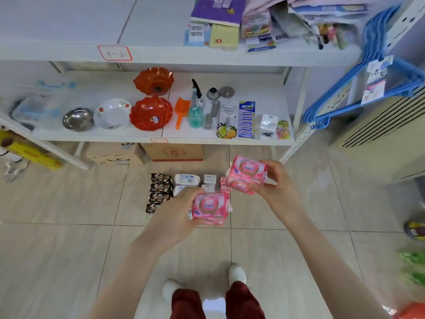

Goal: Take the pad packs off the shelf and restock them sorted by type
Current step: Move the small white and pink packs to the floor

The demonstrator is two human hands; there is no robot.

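Note:
My left hand grips a stack of pink pad packs over the tiled floor. To the right and a little farther from me, my right hand holds another stack of pink pad packs. On the floor beyond my hands lie sorted rows: several black packs at the left, white packs beside them, small white packs further right. More pink packs lie partly hidden under the right-hand stack. The upper white shelf is bare at its left side.
The lower shelf carries bowls, red plastic dishes, an orange scoop, a spray bottle and small carded goods. Cardboard boxes sit under it. Blue hangers hang at the right. Stationery fills the upper shelf's right side. My feet stand below.

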